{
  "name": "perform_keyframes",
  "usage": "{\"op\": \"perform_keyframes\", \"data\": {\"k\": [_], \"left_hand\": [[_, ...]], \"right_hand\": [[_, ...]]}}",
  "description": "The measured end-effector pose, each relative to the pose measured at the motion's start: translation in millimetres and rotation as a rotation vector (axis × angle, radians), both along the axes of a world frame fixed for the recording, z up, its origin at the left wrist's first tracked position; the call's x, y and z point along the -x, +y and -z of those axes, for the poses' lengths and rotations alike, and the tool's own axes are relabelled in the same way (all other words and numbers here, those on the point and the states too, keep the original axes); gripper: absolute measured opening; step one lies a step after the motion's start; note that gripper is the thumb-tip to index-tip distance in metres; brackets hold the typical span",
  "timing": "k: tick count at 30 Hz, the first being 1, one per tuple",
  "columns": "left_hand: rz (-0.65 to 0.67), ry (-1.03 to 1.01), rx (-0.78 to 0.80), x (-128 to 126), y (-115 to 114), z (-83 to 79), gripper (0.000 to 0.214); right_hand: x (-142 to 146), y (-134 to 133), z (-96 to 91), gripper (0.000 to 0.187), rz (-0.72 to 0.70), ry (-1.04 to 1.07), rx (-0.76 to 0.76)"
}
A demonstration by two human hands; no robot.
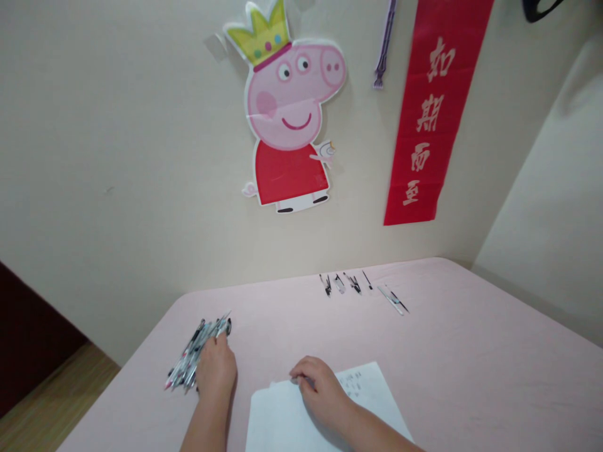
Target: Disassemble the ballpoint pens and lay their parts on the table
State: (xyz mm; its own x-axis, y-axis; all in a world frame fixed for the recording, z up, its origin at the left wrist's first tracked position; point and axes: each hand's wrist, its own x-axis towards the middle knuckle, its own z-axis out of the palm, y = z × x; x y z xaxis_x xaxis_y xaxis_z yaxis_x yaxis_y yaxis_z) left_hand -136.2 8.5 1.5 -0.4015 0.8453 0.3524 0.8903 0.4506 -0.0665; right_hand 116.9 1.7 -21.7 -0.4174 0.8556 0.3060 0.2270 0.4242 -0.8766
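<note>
Left of centre, pile of pens (190, 359): lies slantwise on the pink cloth (471, 376), mostly grey and clear barrels with dark parts and a few pink or red tips.
Left hand (217, 365): back upward at the right side of the pile, fingertips at its upper end; the grip is partly hidden, so I cannot tell whether it is clamped on a pen.
Right hand (323, 390): over the white paper (277, 417), fingers curled, thumb near the forefinger; I cannot tell whether anything is pinched there.
Paper's upper right: small dark writing, just beside the right hand.
Far edge of the cloth: a row of small dark and clear pieces (353, 284), with a slim pale strip (390, 300) at its right end.
Wall (141, 125): crowned pig cutout (292, 122), purple hanging ornament (384, 50), red banner (424, 119) with pale characters.
</note>
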Motion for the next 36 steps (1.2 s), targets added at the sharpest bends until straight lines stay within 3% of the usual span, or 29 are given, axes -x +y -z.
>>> {"op": "perform_keyframes", "data": {"k": [5,11,16,21,24,30,36], "left_hand": [[0.076,-0.094,0.008,0,3,5.3,0.037],[0.398,-0.420,-0.099,-32,13,11.4,0.035],[0.752,-0.718,-0.093,-65,14,-0.1,0.032],[0.914,-0.833,0.021,-87,9,-13.5,0.035],[0.943,-0.858,0.064,-96,4,-16.6,0.033],[0.820,-0.808,0.145,-110,-1,-17.2,0.024],[0.813,-0.779,0.113,-113,1,-13.1,0.020]], "right_hand": [[0,1,2.1,0.031,0.007,0.017,0.001],[2,11,13.6,0.025,0.082,0.211,0.153],[0,25,20.4,0.041,0.254,0.534,0.439],[-9,35,14.1,0.054,0.280,0.619,0.476],[-12,37,11.1,0.050,0.271,0.595,0.474],[-8,34,10.2,0.048,0.239,0.553,0.488],[-6,31,9.9,0.044,0.235,0.527,0.489]]}}
